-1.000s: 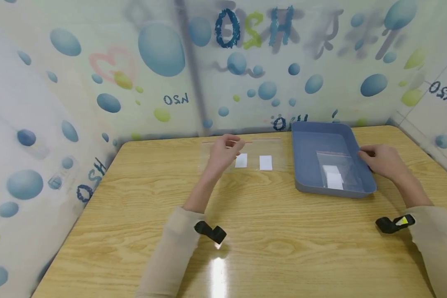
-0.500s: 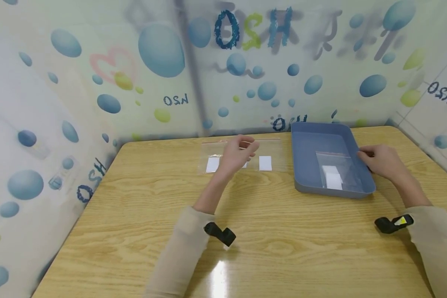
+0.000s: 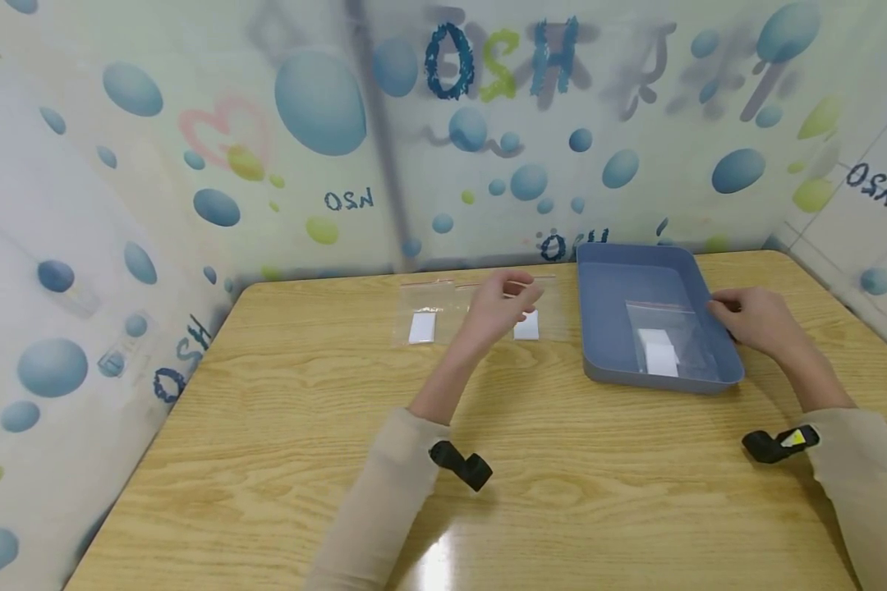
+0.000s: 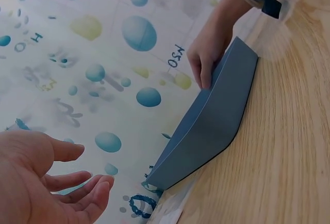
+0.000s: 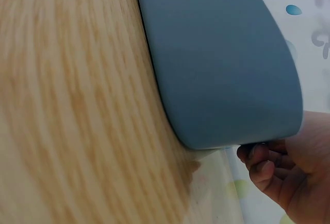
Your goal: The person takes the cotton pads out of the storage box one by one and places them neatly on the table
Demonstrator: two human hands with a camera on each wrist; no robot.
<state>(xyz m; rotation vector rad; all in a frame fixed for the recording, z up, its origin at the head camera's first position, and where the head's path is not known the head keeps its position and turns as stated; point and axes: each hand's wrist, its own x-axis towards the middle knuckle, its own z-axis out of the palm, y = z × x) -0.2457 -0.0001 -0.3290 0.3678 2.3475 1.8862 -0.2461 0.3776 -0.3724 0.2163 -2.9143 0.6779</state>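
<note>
My left hand [image 3: 501, 310] hovers over a row of clear zip bags near the table's back edge, its fingers loosely bent around nothing. In the left wrist view that hand [image 4: 62, 183] is likewise free. The left zip bag [image 3: 423, 327] and the right zip bag [image 3: 526, 327] each show a white card inside; my hand and wrist largely hide the middle one. My right hand [image 3: 757, 320] pinches the right rim of a blue-grey tray [image 3: 628, 283], thumb inside, fingers outside. Inside the tray lies another zip bag [image 3: 659, 353] with white pieces. In the right wrist view, curled fingers [image 5: 263, 170] meet the tray wall.
A wooden table [image 3: 303, 427] bears everything, with light glaring at its front. Behind it and on both sides stand walls covered in printed sheeting [image 3: 325, 107]. The tray sits at the back right, close to the back wall.
My left hand has moved right along the row, from the left bag across the middle one toward the right bag, uncovering the left card. The right hand keeps its hold on the tray.
</note>
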